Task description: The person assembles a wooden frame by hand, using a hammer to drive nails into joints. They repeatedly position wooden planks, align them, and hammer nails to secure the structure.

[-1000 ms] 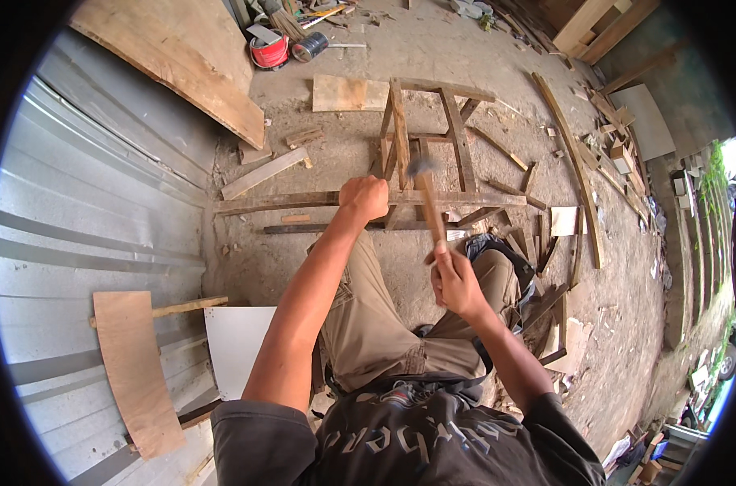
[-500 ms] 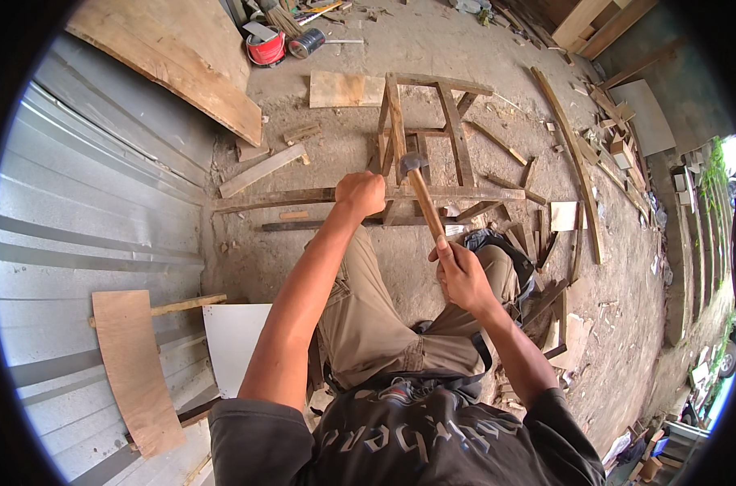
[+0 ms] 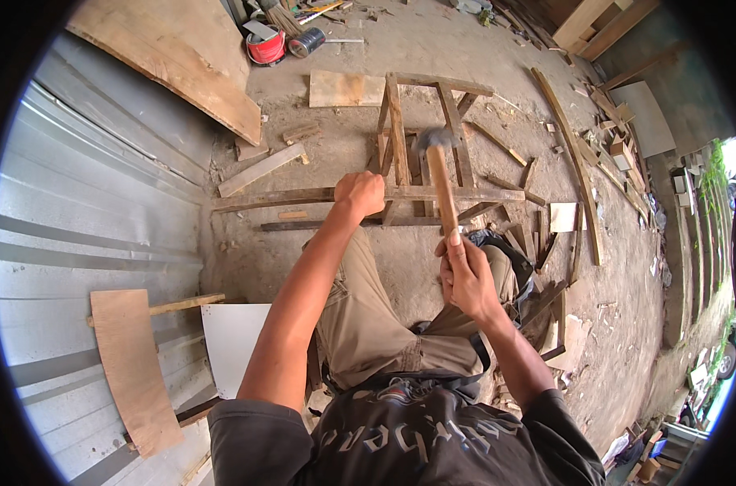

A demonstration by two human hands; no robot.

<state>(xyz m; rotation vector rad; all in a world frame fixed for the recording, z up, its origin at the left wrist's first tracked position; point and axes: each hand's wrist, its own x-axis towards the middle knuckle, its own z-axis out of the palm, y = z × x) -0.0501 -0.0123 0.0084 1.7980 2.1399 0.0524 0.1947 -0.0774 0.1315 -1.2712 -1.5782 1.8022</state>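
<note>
My right hand (image 3: 470, 279) is wrapped round the wooden handle of a hammer (image 3: 444, 182), its dark head blurred and raised above the right part of a wooden frame (image 3: 396, 134). The frame is made of narrow battens with slanted legs. My left hand (image 3: 360, 194) is closed round a long wooden batten (image 3: 279, 197) that runs crosswise at the near side of the frame. Any nail under the left fingers is hidden. A darker second batten (image 3: 303, 226) lies just nearer to me, below the held one.
Corrugated metal sheeting (image 3: 84, 243) walls the left side, with a plywood strip (image 3: 137, 373) against it. A red bucket (image 3: 266, 50) and a dark can (image 3: 307, 42) stand at the far left. Wood offcuts (image 3: 538, 231) and a long plank (image 3: 570, 162) lie on the right.
The hammer has swung up and to the right, away from the frame's left upright, with my right hand shifting slightly right. My left hand has kept its place on the batten.
</note>
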